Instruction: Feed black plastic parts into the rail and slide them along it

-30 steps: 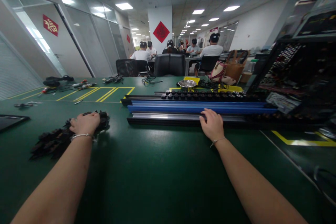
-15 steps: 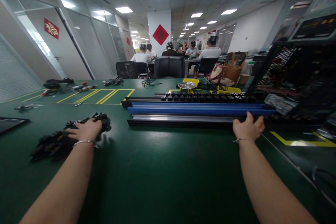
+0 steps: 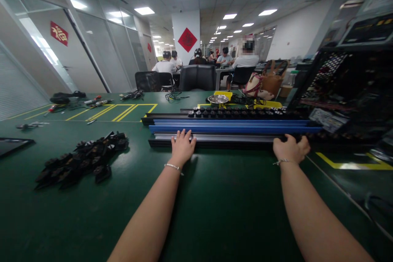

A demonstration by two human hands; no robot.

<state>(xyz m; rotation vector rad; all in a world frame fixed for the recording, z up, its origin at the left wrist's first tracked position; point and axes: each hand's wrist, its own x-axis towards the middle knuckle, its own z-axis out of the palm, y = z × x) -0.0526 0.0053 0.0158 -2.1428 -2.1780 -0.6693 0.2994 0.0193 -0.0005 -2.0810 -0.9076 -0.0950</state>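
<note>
A long black rail [image 3: 227, 143] with a silvery groove lies nearest me on the table. My left hand [image 3: 183, 146] rests over its left part, fingers stretched out and slightly apart. At the rail's right part, my right hand [image 3: 291, 148] has its fingers bent round the edge; the fingertips are partly hidden. Just behind runs a blue rail [image 3: 230, 126]. Farther back is another black rail [image 3: 166, 117], with a row of small black parts [image 3: 236, 112] along it. To the left sits a heap of similar small black parts [image 3: 82, 157], a few catching light.
An open computer case [image 3: 334, 86] stands at the right. Behind the rails are a metal bowl [image 3: 217, 99], yellow trays [image 3: 223, 95] and dark cables [image 3: 176, 96]. Tools [image 3: 98, 101] lie at the far left, a flat black panel [image 3: 15, 145] at the left edge. Several people sit beyond.
My left hand has left the heap of black parts and moved right onto the front rail. A black part now shows at the heap's near side. My right hand has barely moved.
</note>
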